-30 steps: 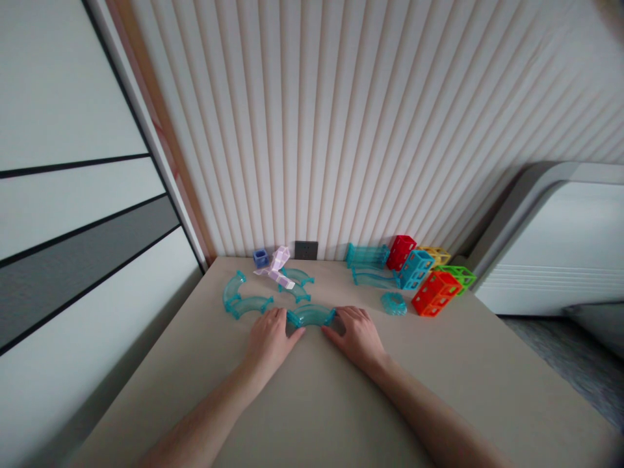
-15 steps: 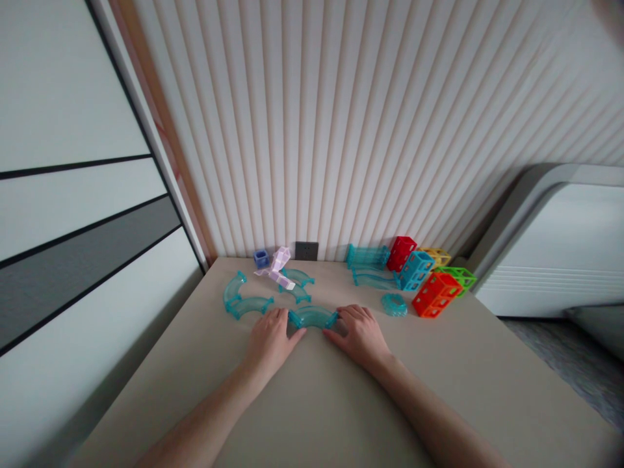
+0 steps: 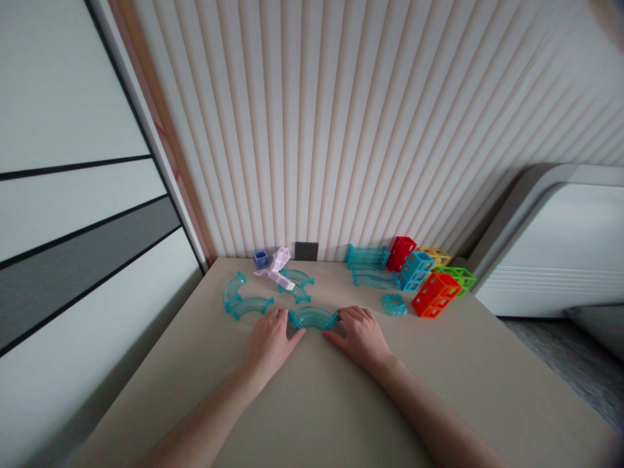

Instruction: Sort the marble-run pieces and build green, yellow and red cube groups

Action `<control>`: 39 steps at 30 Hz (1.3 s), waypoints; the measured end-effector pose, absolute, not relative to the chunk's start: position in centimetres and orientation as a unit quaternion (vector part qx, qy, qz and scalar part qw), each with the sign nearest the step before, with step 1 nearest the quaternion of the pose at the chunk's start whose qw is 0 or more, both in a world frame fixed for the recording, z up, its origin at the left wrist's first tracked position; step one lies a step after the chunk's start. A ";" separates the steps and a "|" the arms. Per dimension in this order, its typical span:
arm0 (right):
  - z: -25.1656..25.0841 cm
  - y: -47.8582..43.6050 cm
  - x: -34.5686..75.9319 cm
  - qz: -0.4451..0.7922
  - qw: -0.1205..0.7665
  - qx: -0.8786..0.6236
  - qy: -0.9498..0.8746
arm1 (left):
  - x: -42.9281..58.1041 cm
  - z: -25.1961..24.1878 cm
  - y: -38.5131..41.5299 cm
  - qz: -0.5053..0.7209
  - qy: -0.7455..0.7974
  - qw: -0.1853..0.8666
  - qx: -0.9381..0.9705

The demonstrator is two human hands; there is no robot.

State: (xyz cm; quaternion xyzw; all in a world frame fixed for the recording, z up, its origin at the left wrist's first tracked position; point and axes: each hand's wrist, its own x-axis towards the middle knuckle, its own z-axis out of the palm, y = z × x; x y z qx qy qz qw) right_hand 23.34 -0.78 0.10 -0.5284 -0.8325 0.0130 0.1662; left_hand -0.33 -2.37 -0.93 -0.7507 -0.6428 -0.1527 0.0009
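Observation:
A curved, see-through teal track piece lies on the table between my hands. At its left end, my left hand grips it, with the thumb on the near side and the fingers on the far side. My right hand holds the right end in the same way. Beyond my left hand, two more curved teal track pieces meet in a bend. Further back, a pale purple block piece lies across other teal curved pieces.
Against the wall stand a small blue cube and a black socket. At the right are teal straight pieces, a round teal piece, and red, blue, orange-red, yellow and green frame blocks.

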 end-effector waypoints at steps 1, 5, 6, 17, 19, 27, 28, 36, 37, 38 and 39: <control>0.1 -0.8 23.4 0.013 0.167 -0.528 -0.833 | -0.3 -0.9 -2.4 -0.153 -0.643 0.001 -0.750; 0.0 -0.8 23.4 0.011 0.167 -0.525 -0.834 | -0.3 -0.9 -2.4 -0.158 -0.640 0.003 -0.752; 0.0 -0.8 23.4 0.011 0.166 -0.525 -0.835 | -0.3 -0.8 -2.4 -0.158 -0.639 0.004 -0.753; 0.1 -0.6 23.6 0.029 0.166 -0.528 -0.832 | -0.7 0.3 -2.9 -0.160 -0.639 0.032 -0.752; 0.2 -0.6 23.6 0.034 0.166 -0.529 -0.832 | -1.4 1.0 -2.6 -0.202 -0.622 0.030 -0.756; -0.1 -0.4 23.9 0.046 0.168 -0.528 -0.831 | -7.4 2.4 0.8 -0.300 -0.680 0.109 -0.660; -0.1 -0.4 23.9 0.048 0.168 -0.528 -0.831 | -8.3 2.3 1.1 -0.275 -0.707 0.118 -0.640; 0.1 -0.5 24.0 0.055 0.167 -0.528 -0.831 | -12.2 1.2 2.2 -0.163 -0.785 0.042 -0.596; 0.1 -0.5 24.0 0.056 0.168 -0.526 -0.832 | -12.3 1.0 2.2 -0.158 -0.786 0.039 -0.596; 0.1 -0.5 24.0 0.057 0.169 -0.525 -0.832 | -12.4 0.9 2.2 -0.155 -0.786 0.036 -0.597; 0.1 -0.5 24.1 0.058 0.169 -0.524 -0.833 | -12.5 0.7 2.3 -0.152 -0.786 0.033 -0.598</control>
